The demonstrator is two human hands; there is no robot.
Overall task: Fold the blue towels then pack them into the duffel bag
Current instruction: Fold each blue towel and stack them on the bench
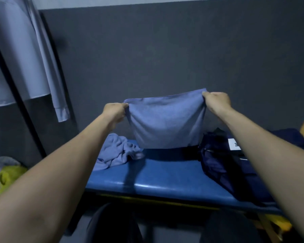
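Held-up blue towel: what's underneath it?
Beneath the blue towel held by both hands lies the blue padded bench. The strip of bench directly behind its lower edge is dark and hidden.

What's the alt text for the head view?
Both hands hold a blue towel up by its top corners, the left hand and right hand pinching it above a blue padded bench. A crumpled towel lies at its left, a dark duffel bag at its right.
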